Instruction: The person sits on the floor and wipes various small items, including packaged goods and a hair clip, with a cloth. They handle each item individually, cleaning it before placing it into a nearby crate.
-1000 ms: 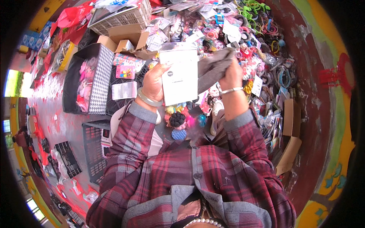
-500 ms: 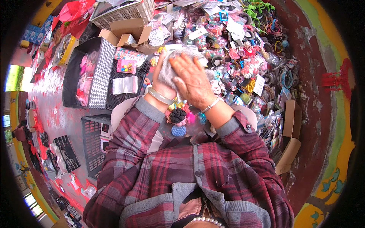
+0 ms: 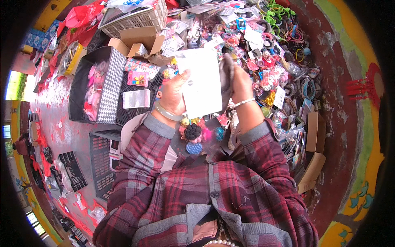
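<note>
A white card (image 3: 201, 88) stands raised in front of me, its broad face toward me. My left hand (image 3: 170, 96) grips its left edge, with the thumb lying on the face. Along the card's right side is a soft, fuzzy grey-brown piece (image 3: 226, 82), whose kind I cannot make out. My right hand (image 3: 242, 84) is closed around that piece's outer edge; most of the fingers are hidden behind. Below the card, by my lap, sit a black flower-shaped hair ornament (image 3: 192, 132) and a blue patterned oval piece (image 3: 194, 148).
A large heap of hair ties and packaged accessories (image 3: 263, 57) spreads ahead and to the right. On the left stand a houndstooth box (image 3: 110, 88) with pink items, a black crate (image 3: 98, 160) and an open carton (image 3: 142, 39). Another carton (image 3: 316, 133) borders the heap.
My hands were pressed together over the grey fuzzy piece. They have moved apart, the right one to the right, and the white card's face now shows between them.
</note>
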A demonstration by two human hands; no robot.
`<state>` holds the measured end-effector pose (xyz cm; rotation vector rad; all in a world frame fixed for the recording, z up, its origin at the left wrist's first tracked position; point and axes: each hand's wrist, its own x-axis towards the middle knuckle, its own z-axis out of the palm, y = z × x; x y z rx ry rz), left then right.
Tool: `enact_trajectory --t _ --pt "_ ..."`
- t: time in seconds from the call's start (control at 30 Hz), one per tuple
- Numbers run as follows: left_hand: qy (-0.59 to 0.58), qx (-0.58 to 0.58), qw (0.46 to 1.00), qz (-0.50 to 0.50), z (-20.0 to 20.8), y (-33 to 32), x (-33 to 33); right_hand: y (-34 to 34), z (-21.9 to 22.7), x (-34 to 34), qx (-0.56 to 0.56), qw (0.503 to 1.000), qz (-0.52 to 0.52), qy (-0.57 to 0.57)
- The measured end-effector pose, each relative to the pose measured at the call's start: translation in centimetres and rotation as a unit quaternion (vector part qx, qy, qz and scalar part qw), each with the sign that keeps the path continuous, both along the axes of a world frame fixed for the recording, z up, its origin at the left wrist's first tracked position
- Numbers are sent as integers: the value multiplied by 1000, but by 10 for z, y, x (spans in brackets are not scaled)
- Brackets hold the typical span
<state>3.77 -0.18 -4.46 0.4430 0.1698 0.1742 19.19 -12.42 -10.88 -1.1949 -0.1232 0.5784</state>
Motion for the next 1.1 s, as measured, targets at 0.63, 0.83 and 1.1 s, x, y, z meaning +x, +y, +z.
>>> enact_trajectory --t 0.63,0.83,1.1 --pt "-14 -16 994 103 -11 25 8 16 55 -98 -142 729 190 -642" --pt "15 -5 991 131 4 8 9 20 51 -75 -198 733 89 -645" --pt "-27 -58 998 -18 9 -1 3 21 11 -39 -50 966 14 -252"
